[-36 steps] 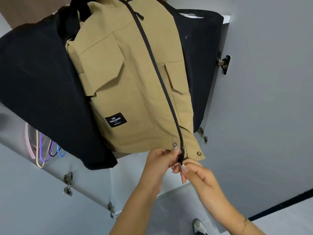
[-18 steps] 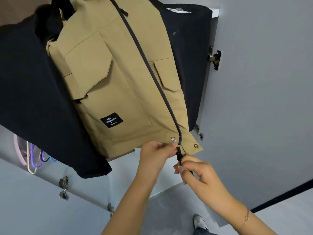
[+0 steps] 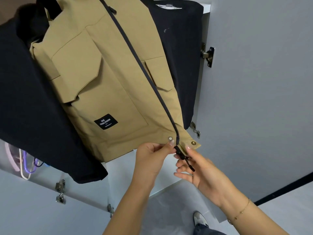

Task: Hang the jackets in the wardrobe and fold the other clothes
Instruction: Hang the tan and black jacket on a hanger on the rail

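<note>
While the khaki cotton jacket with black sleeves (image 3: 108, 78) hangs inside the grey wardrobe (image 3: 254, 99), seen from the head view its dark zipper line (image 3: 147, 77) runs as one long diagonal down to the hem, and everything here is best placed against that hem. Just below the hem, at the foot of the zip, the left hand (image 3: 152, 160) pinches the fabric edge beside the silver snap stud (image 3: 170, 138), thumb and forefinger closed on the cloth. To the right of it and a little lower, the right hand (image 3: 201, 173) has its fingers loosely spread, with the black zipper slider and pull tab (image 3: 184, 158) lying across them; I cannot tell whether it truly nips the tab or only cradles it. The tab trails down and away from the hem, in line with the zip's long axis, so I judge any pull should run straight up that diagonal, with the right hand the nearer one to do it. Well left of the hem, pastel plastic hangers (image 3: 23, 165) hang behind the black sleeve.
</note>
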